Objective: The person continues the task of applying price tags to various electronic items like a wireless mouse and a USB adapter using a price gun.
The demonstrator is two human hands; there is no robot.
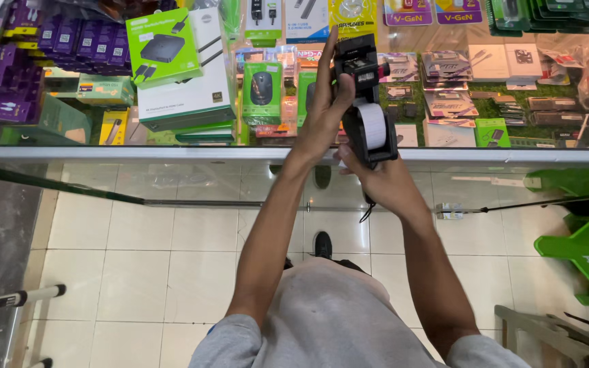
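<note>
We hold the black label gun (366,102) up over the glass counter (172,154); our right hand (383,178) grips its handle from below; our left hand (325,109) pinches its top, index finger raised.

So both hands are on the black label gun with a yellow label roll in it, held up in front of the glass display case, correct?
Not quite: the head view shows the roll in the black label gun is white, not yellow. The rest holds: the left hand and right hand both grip it, in front of the glass display case.
</note>
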